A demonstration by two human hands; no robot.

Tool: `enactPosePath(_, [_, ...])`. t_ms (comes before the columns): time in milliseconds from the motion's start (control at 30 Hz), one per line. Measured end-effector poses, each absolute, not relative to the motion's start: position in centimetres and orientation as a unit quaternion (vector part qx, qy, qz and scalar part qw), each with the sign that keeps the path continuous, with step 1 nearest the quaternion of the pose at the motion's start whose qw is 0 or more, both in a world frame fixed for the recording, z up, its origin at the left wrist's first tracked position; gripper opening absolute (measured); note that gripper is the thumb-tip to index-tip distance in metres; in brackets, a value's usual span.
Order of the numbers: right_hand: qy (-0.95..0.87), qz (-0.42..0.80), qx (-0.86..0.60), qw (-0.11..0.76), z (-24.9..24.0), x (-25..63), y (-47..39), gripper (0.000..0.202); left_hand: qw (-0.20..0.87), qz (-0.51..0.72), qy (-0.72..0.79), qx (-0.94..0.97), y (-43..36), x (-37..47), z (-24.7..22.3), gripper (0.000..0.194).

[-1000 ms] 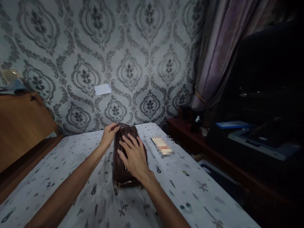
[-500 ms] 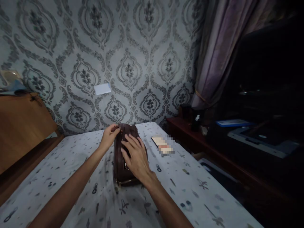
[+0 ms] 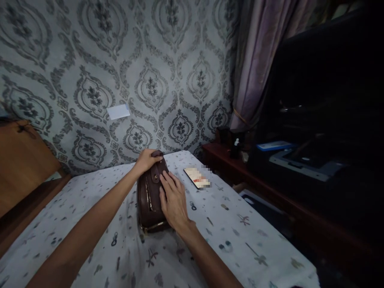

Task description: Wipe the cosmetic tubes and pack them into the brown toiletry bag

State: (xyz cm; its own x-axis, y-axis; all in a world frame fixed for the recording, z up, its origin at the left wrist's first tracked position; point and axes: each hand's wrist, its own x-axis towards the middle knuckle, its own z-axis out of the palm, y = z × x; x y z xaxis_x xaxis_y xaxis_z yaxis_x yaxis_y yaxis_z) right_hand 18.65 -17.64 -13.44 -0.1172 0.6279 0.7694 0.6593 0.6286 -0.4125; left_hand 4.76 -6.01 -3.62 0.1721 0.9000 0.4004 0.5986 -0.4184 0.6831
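A dark brown leather bag [image 3: 151, 200] with gold zips and a snap tab lies on the patterned white sheet [image 3: 228, 240]. My left hand [image 3: 147, 161] grips its far end, thumb over a brown flap or strap and the other fingers hidden behind. My right hand [image 3: 174, 198] rests along the bag's right side, fingers stretched out over the leather and slightly apart. To the right of the bag, a phone [image 3: 195, 177] lies with its screen lit.
A wooden board [image 3: 25, 160] stands at the left. Behind the sheet is a patterned wall with a white switch plate [image 3: 118, 111]. At the right are a dark red shelf [image 3: 220, 158], a curtain [image 3: 255, 68] and a grey object [image 3: 303, 166].
My left hand has moved onto the bag's far end and taken hold there. My right hand has shifted toward the bag's right side, uncovering the snap tab and front zip. The view has turned slightly right.
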Motion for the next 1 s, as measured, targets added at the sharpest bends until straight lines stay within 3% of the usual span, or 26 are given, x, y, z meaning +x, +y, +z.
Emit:
enactPosePath(300, [-0.754,-0.015,-0.431,0.495,-13.3,18.8,-17.6,0.043,0.229,0.452,0.509,0.695,-7.0,5.3,-4.6,0.024])
enactPosePath(867, [-0.752,-0.04,-0.437,0.492,-13.2,18.7,-17.8,0.045,0.279,0.406,0.461,0.738,-9.3,4.6,-3.6,0.029])
enactPosePath(1000, [-0.752,-0.062,-0.413,0.509,-13.2,18.2,-18.4,0.039,0.255,0.421,0.468,0.734,-8.9,2.0,-3.5,0.037])
